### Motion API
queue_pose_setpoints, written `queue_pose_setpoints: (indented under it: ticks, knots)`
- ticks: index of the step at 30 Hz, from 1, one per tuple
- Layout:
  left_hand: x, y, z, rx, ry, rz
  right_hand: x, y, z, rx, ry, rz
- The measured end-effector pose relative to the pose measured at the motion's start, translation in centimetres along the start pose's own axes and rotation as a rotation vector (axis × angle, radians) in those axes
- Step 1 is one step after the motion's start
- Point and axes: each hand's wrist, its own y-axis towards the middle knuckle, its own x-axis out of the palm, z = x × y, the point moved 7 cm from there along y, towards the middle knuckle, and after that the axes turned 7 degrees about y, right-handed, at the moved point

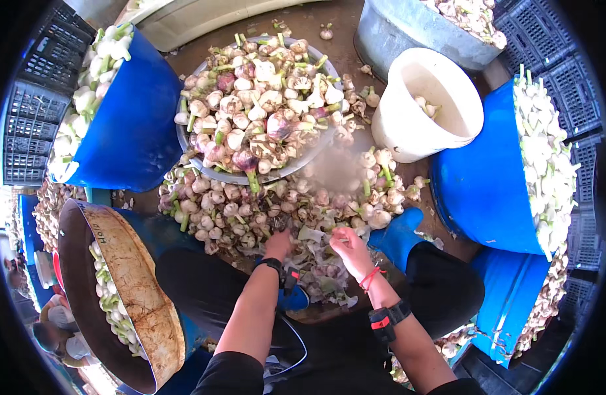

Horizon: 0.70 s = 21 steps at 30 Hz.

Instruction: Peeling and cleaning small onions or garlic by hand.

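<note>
My left hand (279,245) reaches down to the near edge of a heap of untrimmed garlic bulbs (219,207) on the floor; its fingers are partly hidden, so I cannot tell what it holds. To its right, my right hand (347,242) is raised over loose garlic skins (323,271), fingers curled together; whether something small is between them is unclear. Both wrists wear dark straps, the right one also a red cord. Beyond the heap, a wide metal basin (224,177) is piled with garlic bulbs (243,98), some purple, with short green stems.
A white bucket (397,128) holds a few bulbs. Blue tubs (130,118) of peeled garlic stand left and right (481,173). A rusty-sided round container (140,276) is near my left knee. A grey metal tub (406,34) stands behind. Another person (61,331) is at far left.
</note>
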Motion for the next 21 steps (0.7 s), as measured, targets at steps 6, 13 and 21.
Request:
queue_pose_setpoints:
  ticks: [6,13,21]
  knots:
    - [-1.6,-1.8,-1.2,-0.096,-0.154,-0.176,0.5,-0.5,0.4,-0.03,-0.09,-0.061]
    - [-7.9,-13.8,7.3,0.229,-1.149,-0.287,3.4,-3.2,-3.7,-0.295,-0.109,-0.206]
    - [-12.9,-17.4,8.4,0.399,-1.405,0.11,2.9,-6.2,-7.5,-0.513,-0.125,-0.202]
